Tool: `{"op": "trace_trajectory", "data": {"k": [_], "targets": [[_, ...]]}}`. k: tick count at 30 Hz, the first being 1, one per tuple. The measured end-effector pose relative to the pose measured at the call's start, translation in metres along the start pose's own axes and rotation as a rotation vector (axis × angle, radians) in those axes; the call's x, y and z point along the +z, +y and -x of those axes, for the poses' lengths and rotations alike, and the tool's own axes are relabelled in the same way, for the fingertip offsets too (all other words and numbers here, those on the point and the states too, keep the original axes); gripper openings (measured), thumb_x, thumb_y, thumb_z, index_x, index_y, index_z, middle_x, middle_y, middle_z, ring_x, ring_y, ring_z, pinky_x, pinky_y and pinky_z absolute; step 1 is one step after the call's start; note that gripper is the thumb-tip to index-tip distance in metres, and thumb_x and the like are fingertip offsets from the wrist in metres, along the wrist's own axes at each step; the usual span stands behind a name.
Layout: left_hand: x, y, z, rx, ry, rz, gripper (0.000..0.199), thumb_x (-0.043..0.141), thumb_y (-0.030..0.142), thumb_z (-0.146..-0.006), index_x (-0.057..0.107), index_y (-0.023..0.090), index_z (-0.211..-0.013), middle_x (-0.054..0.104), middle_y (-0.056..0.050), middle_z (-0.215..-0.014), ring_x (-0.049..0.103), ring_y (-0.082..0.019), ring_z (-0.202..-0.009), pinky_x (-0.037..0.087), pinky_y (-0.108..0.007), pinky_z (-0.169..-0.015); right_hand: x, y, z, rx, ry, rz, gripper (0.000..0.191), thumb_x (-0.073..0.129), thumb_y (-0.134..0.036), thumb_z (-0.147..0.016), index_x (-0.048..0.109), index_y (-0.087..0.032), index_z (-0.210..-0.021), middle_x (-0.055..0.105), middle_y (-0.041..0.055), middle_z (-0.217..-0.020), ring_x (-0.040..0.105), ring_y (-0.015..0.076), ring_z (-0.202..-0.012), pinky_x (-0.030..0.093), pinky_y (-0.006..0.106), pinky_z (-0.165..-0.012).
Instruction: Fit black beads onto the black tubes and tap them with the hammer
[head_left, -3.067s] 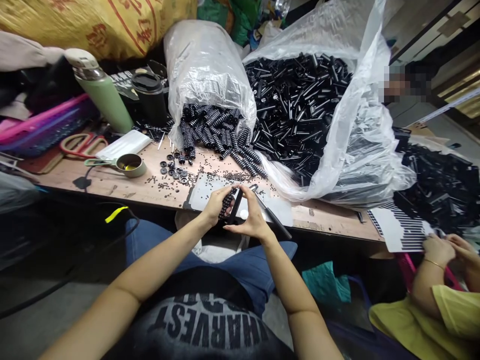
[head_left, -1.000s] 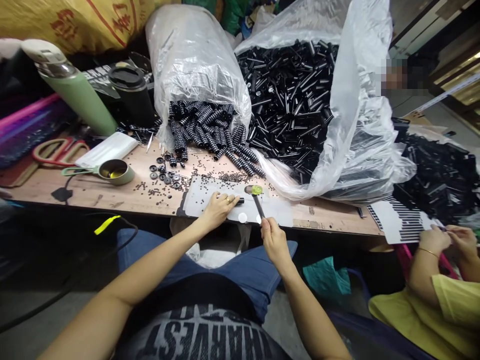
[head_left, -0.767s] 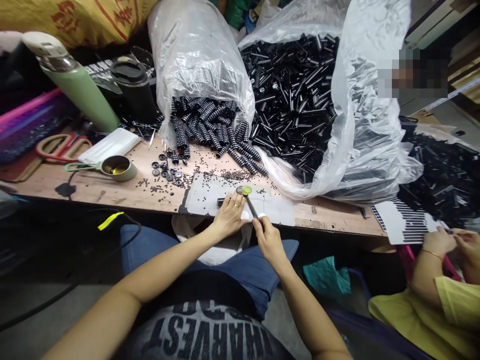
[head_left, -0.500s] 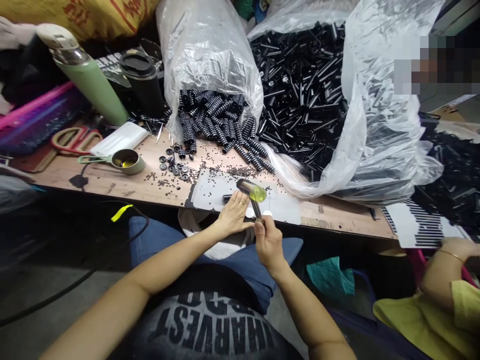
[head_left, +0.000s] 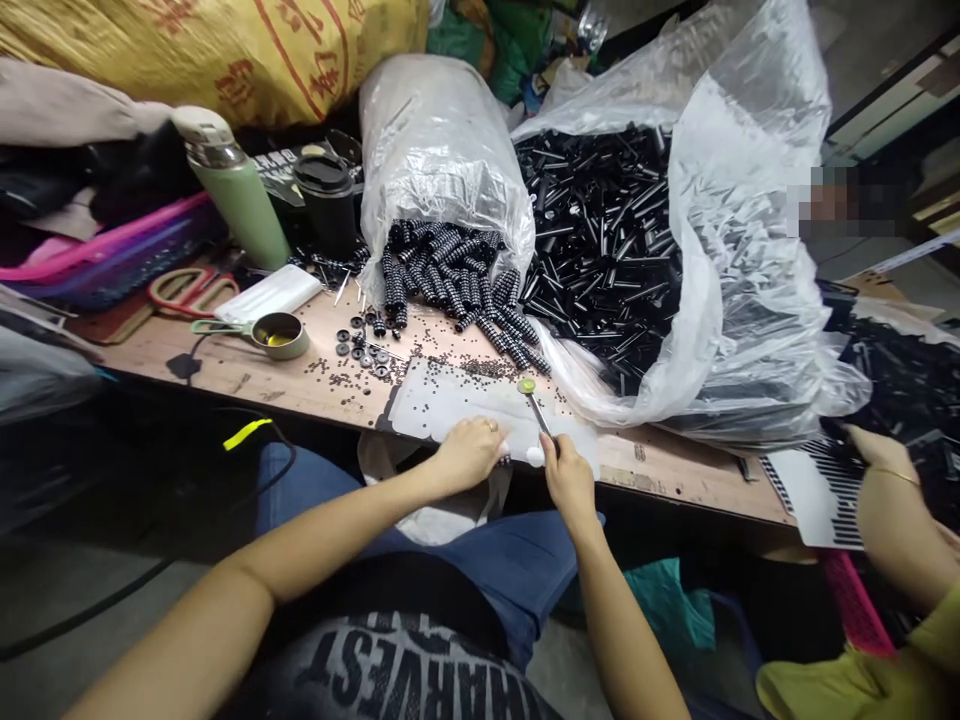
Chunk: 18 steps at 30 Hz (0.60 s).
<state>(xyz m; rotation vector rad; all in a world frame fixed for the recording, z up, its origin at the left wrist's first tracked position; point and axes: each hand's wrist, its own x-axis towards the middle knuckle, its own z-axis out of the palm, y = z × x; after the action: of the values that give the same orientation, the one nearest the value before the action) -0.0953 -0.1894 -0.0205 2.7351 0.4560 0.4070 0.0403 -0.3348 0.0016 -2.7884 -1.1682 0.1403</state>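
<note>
My right hand [head_left: 570, 480] is closed around the handle of a small hammer [head_left: 541, 415], whose yellow-green face [head_left: 526, 385] rests on or just above the pale mat [head_left: 427, 405]. My left hand [head_left: 469, 455] is curled at the mat's front edge, its fingers closed on a small black-and-white ribbed piece [head_left: 505, 460]; only the end of it shows. A white round spot [head_left: 535, 456] lies on the mat between the hands. Tiny dark rings [head_left: 480, 368] are scattered behind the mat, and several black discs [head_left: 364, 345] lie to its left.
Ribbed black tubes [head_left: 450, 270] spill from a plastic bag [head_left: 450, 120]. A larger bag [head_left: 750, 300] holds smooth black tubes [head_left: 600, 240]. At left are a measuring cup [head_left: 281, 336] with yellow liquid, scissors [head_left: 187, 290], and a green flask [head_left: 244, 205]. A co-worker's arm [head_left: 892, 490] reaches in at right.
The hammer head has turned and its yellow face now sits over the mat. My left hand has gone from flat to curled and moved nearer the front edge. The camera view has shifted.
</note>
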Motion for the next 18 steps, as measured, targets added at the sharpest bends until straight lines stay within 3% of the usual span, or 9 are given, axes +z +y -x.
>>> {"op": "trace_trajectory", "data": {"k": [2, 4, 6, 8, 10, 13, 16, 18], "targets": [[-0.007, -0.023, -0.025, -0.219, 0.110, 0.021, 0.039, 0.043, 0.035, -0.094, 0.053, 0.010, -0.123, 0.063, -0.015, -0.096, 0.057, -0.025, -0.086, 0.047, -0.035, -0.070, 0.013, 0.011, -0.009, 0.009, 0.043, 0.051, 0.036, 0.036, -0.047, -0.098, 0.057, -0.019, -0.089, 0.063, 0.0061, -0.075, 0.057, 0.0190, -0.066, 0.027, 0.026, -0.057], [-0.010, -0.057, -0.061, -0.484, 0.230, 0.010, 0.042, 0.041, 0.033, -0.095, 0.053, 0.003, -0.121, 0.060, -0.020, -0.106, 0.055, -0.028, -0.097, 0.045, -0.038, -0.081, 0.025, 0.017, -0.015, -0.020, 0.120, 0.070, 0.038, 0.036, -0.048, -0.098, 0.057, -0.018, -0.087, 0.063, 0.0085, -0.086, 0.057, 0.0210, -0.079, 0.032, 0.027, -0.062], [-0.012, -0.089, -0.096, -0.651, 0.215, 0.011, 0.039, 0.038, 0.027, -0.095, 0.058, -0.002, -0.112, 0.058, -0.025, -0.110, 0.052, -0.031, -0.106, 0.042, -0.041, -0.090, 0.032, 0.018, -0.021, -0.070, 0.180, 0.044, 0.039, 0.036, -0.049, -0.097, 0.057, -0.018, -0.087, 0.061, 0.0092, -0.089, 0.056, 0.0224, -0.087, 0.037, 0.029, -0.069], [-0.012, -0.109, -0.120, -0.695, 0.167, 0.029, 0.035, 0.036, 0.017, -0.093, 0.061, -0.004, -0.105, 0.057, -0.026, -0.112, 0.051, -0.031, -0.108, 0.041, -0.041, -0.092, 0.035, 0.017, -0.031, -0.120, 0.210, -0.027, 0.038, 0.037, -0.048, -0.097, 0.057, -0.017, -0.089, 0.060, 0.0088, -0.089, 0.054, 0.0228, -0.090, 0.040, 0.031, -0.075], [-0.011, -0.116, -0.127, -0.674, 0.150, 0.037, 0.033, 0.037, 0.012, -0.090, 0.063, -0.004, -0.101, 0.058, -0.026, -0.110, 0.052, -0.031, -0.107, 0.042, -0.040, -0.092, 0.030, 0.015, -0.050, -0.147, 0.241, -0.102, 0.033, 0.038, -0.043, -0.096, 0.057, -0.017, -0.093, 0.060, 0.0091, -0.093, 0.054, 0.0225, -0.091, 0.041, 0.032, -0.079], [-0.009, -0.108, -0.106, -0.627, 0.167, 0.019, 0.031, 0.043, 0.018, -0.089, 0.064, -0.003, -0.098, 0.060, -0.024, -0.103, 0.054, -0.031, -0.102, 0.043, -0.040, -0.090, 0.013, 0.017, -0.097, -0.118, 0.303, -0.126, 0.026, 0.040, -0.035, -0.095, 0.056, -0.015, -0.099, 0.060, 0.0109, -0.098, 0.052, 0.0224, -0.095, 0.041, 0.032, -0.083], [-0.009, -0.097, -0.057, -0.525, 0.210, -0.037, 0.028, 0.046, 0.024, -0.089, 0.064, 0.004, -0.093, 0.060, -0.019, -0.093, 0.057, -0.029, -0.092, 0.046, -0.039, -0.082, -0.015, 0.031, -0.158, -0.043, 0.388, -0.118, 0.027, 0.045, -0.027, -0.092, 0.052, -0.012, -0.114, 0.051, 0.0170, -0.122, 0.043, 0.0254, -0.112, 0.036, 0.035, -0.093], [-0.007, -0.090, -0.020, -0.411, 0.256, -0.087, 0.025, 0.045, 0.026, -0.090, 0.063, 0.010, -0.090, 0.059, -0.015, -0.088, 0.056, -0.028, -0.088, 0.048, -0.039, -0.080, -0.039, 0.048, -0.198, 0.102, 0.477, -0.021, 0.039, 0.049, -0.025, -0.090, 0.045, -0.013, -0.126, 0.039, 0.0187, -0.137, 0.034, 0.0277, -0.124, 0.031, 0.037, -0.099]]}}
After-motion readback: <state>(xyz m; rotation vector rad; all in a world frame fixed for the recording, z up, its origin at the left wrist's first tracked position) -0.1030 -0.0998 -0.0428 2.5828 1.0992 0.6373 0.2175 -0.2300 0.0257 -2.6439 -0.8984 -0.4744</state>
